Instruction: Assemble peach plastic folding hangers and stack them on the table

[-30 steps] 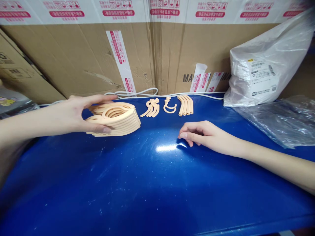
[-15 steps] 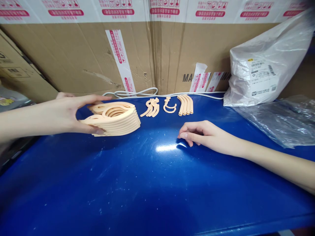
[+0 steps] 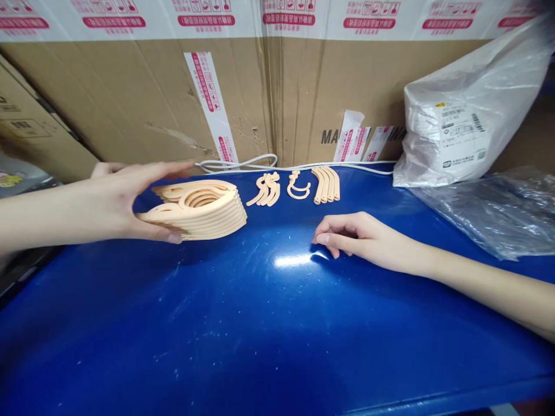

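Note:
A stack of beige, curved, loop-shaped plastic parts [image 3: 212, 214] sits on the left half of the blue table. My left hand [image 3: 125, 202] spans its left end, thumb along the near side and forefinger stretched out above the far side. Thumb and forefinger are wide apart, and the other fingers are partly hidden. At the centre right, my right hand [image 3: 364, 240] rests loosely curled, thumb against the forefinger, with nothing visible in it. Beyond it lie several curved beige tubes [image 3: 327, 185], a beige hook [image 3: 299, 185] and a small group of beige curved pieces [image 3: 266, 189].
Large cardboard boxes [image 3: 151, 92] stand along the back edge of the blue table [image 3: 260, 323]. A white cable [image 3: 243, 164] runs in front of them. At the right are a white labelled plastic bag [image 3: 455, 110] and clear plastic film [image 3: 489, 219].
My left hand has loosened around the stack: the forefinger is a little higher and the thumb slightly lower. The right hand and the beige pieces have not moved.

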A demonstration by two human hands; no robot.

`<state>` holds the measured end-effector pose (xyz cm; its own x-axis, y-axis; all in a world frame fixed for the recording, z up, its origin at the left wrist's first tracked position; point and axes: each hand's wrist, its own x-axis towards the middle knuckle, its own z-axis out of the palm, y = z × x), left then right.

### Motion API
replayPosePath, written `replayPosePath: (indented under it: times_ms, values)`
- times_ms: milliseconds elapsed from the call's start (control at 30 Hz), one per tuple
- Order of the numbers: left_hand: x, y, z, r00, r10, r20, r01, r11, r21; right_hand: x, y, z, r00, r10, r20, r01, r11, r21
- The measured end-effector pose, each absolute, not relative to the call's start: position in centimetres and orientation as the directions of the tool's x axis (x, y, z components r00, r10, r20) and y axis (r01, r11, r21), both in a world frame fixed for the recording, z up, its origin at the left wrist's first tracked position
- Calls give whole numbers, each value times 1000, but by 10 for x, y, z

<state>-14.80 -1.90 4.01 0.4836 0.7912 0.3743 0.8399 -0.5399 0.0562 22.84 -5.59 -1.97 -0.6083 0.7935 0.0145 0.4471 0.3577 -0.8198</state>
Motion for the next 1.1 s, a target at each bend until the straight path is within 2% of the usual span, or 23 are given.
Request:
replayPosePath:
  times_ms: [67,133,267,333,467,533,567,667,733,867,1100]
  values:
    - [-141,-22,42,513,786,346,840,-542,-13,228,-55,-19,-608,794,16,449,360,-818]
    - [-123,-32,45,546,735,402,814,-579,-45,229,-55,-19,-610,792,20,448,366,-815]
    - [-70,-67,37,691,535,486,656,-747,-112,230,-54,-21,-616,787,23,449,376,-811]
    - [-48,-82,25,801,457,388,552,-814,-180,230,-55,-23,-619,785,25,446,378,-811]
    - [-35,-88,-4,863,442,245,483,-864,-141,231,-54,-21,-575,812,99,432,404,-807]
    - [-39,-82,-14,850,475,227,506,-856,-104,237,-47,-18,-528,827,195,495,486,-721]
    - [-42,-79,-17,842,493,219,520,-849,-87,242,-41,-17,-509,823,253,558,539,-631]
    - [-51,-71,-20,820,547,170,561,-827,-43,262,-16,-16,-544,726,422,732,656,-185]
    - [-54,-69,-21,811,569,134,577,-816,-22,275,1,-19,-585,681,441,740,671,-54]
    - [-54,-70,-20,806,578,125,584,-812,-10,285,15,-28,-662,630,406,701,712,37]
    - [-53,-69,-21,804,579,138,584,-812,8,281,12,-27,-649,650,395,726,684,66]
